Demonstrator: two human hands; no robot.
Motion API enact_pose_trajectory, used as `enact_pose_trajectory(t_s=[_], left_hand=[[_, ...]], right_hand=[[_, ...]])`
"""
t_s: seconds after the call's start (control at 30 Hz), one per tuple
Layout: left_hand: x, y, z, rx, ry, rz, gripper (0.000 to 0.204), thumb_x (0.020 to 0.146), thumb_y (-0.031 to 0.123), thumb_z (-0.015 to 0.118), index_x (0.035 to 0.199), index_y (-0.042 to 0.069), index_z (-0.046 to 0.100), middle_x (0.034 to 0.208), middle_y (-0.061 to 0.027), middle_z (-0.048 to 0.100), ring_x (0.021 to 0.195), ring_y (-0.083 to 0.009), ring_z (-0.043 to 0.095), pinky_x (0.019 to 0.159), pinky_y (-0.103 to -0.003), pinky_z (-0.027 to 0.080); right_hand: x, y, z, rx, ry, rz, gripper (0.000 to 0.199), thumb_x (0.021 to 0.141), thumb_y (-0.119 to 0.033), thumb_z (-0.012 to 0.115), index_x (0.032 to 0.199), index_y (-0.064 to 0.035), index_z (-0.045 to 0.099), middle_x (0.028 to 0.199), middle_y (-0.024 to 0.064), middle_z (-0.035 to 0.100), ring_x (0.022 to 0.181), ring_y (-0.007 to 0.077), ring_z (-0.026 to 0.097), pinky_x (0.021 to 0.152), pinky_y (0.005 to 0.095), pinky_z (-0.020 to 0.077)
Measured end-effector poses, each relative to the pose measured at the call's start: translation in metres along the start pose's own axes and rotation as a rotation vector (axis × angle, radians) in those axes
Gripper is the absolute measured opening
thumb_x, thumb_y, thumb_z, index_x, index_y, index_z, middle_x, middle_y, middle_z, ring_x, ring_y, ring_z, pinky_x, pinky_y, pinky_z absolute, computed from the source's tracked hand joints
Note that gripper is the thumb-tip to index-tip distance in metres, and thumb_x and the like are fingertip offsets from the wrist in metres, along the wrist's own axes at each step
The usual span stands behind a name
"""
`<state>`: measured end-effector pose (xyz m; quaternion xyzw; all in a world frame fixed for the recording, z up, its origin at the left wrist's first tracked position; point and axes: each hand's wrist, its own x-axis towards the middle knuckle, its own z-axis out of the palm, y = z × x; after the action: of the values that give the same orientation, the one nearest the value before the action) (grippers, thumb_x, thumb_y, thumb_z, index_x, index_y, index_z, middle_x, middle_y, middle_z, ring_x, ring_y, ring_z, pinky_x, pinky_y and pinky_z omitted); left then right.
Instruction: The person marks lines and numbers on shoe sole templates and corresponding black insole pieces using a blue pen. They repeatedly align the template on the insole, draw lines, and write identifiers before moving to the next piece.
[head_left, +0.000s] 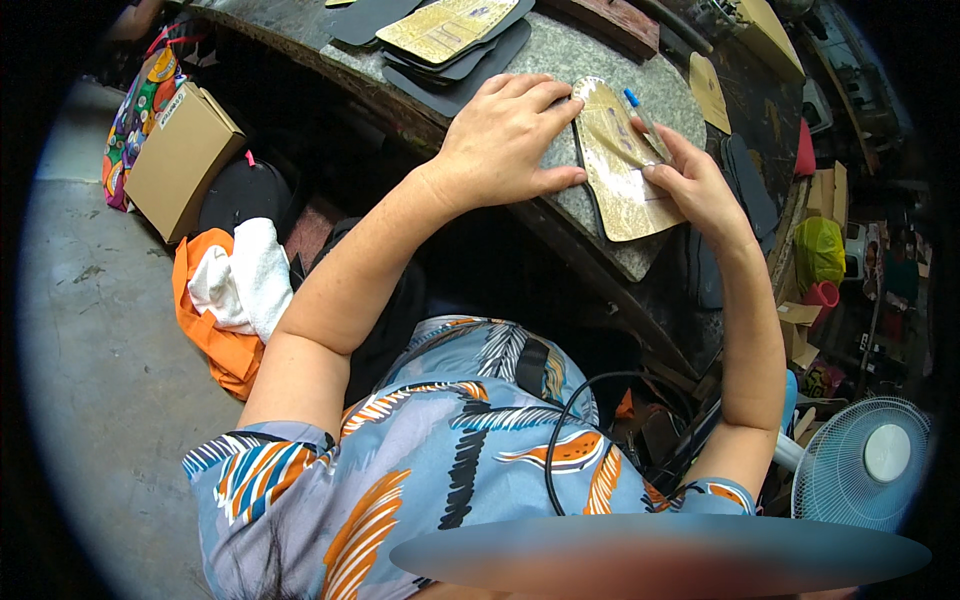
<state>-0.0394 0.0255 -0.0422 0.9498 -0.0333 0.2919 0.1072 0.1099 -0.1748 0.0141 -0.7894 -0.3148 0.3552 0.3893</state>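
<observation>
Yellow, sole-shaped template (608, 165) lies lengthwise near to far, left hand (505, 140) spread at its left edge, right hand (698, 185) over its right side, pinching a blue-ended pen (653, 135)

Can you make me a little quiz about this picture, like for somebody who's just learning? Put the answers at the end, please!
1. Multiple choice. Which hand holds the pen with the blue end?
A) left
B) right
C) neither
2. True or false? The round fan is at the upper left of the picture.
3. Fill in the blank. The white cloth lies on fabric coloured ____.

Key:
1. B: the right hand, at the yellowish flat piece.
2. False: the fan is at the lower right.
3. orange
</observation>
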Motion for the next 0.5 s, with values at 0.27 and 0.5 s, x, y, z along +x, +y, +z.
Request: enact_pose_trajectory(t_s=[0.27, 0.5], left_hand=[[0.002, -0.001, -0.001, 0.005, -0.014, -0.001, 0.065, 0.081, 0.051, 0.063, 0.126, 0.004, 0.057, 0.131, -0.0145, 0.055, 0.125, -0.0276, 0.048, 0.107, -0.041, 0.033], [0.012, -0.004, 0.008, 0.027, 0.002, -0.029, 0.033, 0.089, 0.032, 0.060, 0.113, 0.010, 0.064, 0.119, -0.0045, 0.063, 0.112, -0.0225, 0.055, 0.096, -0.040, 0.041]], right_hand=[[0.003, 0.006, -0.002, -0.060, 0.002, -0.036, 0.054, 0.087, -0.004, 0.053, 0.140, -0.0029, 0.044, 0.117, 0.0071, 0.058, 0.091, 0.0066, 0.056, 0.081, 0.0216, 0.0471], [0.001, 0.004, 0.002, -0.128, 0.077, -0.128, 0.050, 0.089, -0.011, 0.058, 0.138, -0.0043, 0.048, 0.104, 0.0059, 0.062, 0.088, 0.0079, 0.058, 0.078, 0.0230, 0.0475]])
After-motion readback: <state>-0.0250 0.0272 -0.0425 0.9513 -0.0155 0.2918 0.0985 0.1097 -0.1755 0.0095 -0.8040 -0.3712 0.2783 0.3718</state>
